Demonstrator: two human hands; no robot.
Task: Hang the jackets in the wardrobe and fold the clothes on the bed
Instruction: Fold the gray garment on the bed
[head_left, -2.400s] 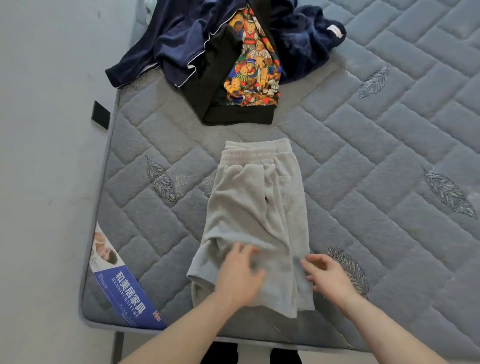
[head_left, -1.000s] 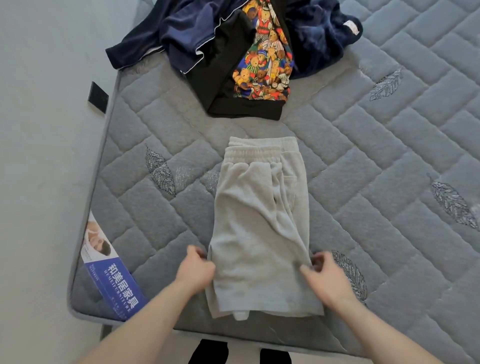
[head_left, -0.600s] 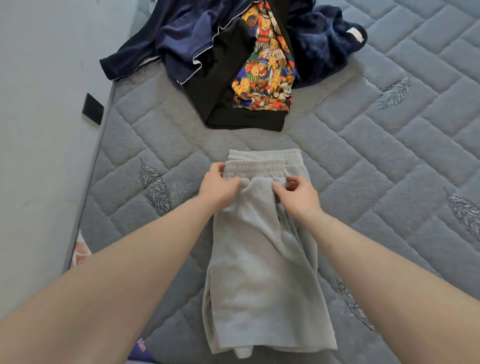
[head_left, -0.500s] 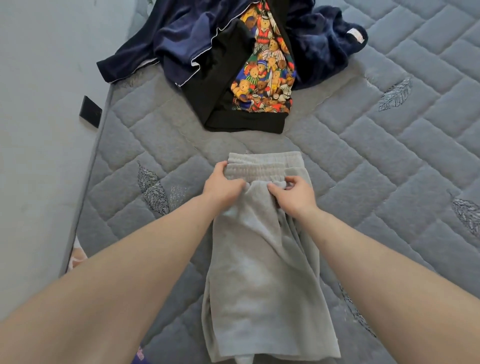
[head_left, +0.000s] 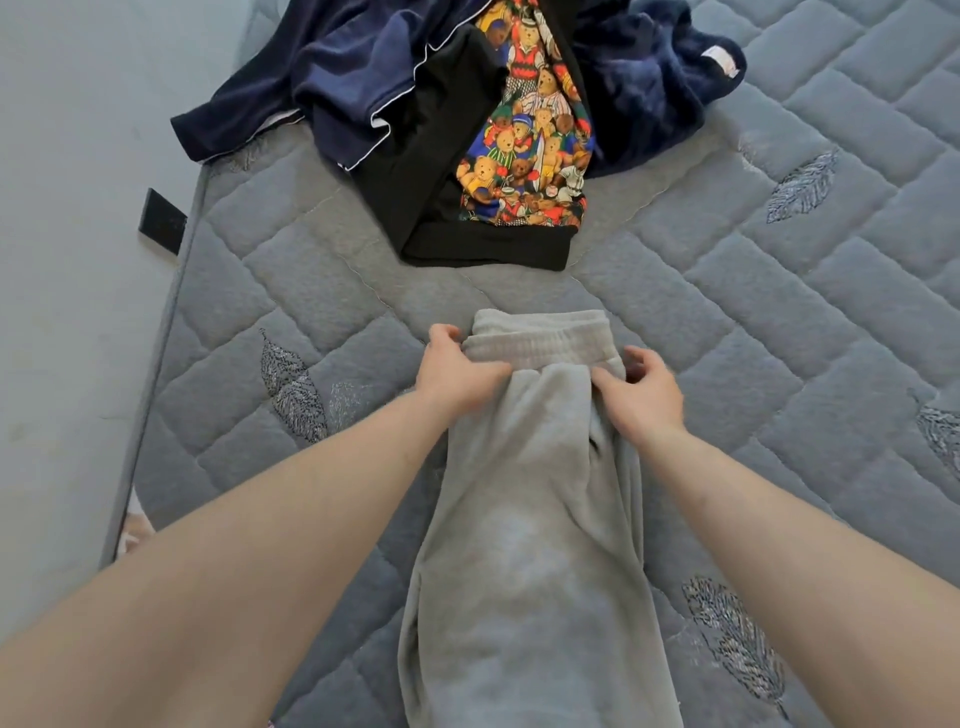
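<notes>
left hand (head_left: 457, 371): arm outstretched, grip curled on cloth | right hand (head_left: 641, 392): arm outstretched, fingers bent, pinching

Two hands, left hand (head_left: 457, 371) and right hand (head_left: 641, 392), grip the waistband end of grey shorts (head_left: 530, 525) on a quilted bed (head_left: 727, 312); dark clothes (head_left: 467, 104) piled at frame top.

No writing, brand or number can be read anywhere in this view. The small pale tag (head_left: 719, 61) sewn on the dark blue fleece garment (head_left: 649, 88) at the far side of the bed (head_left: 779, 312) is too blurred to make out, and the teddy-bear print (head_left: 524, 150) on the black top carries pictures only
</notes>
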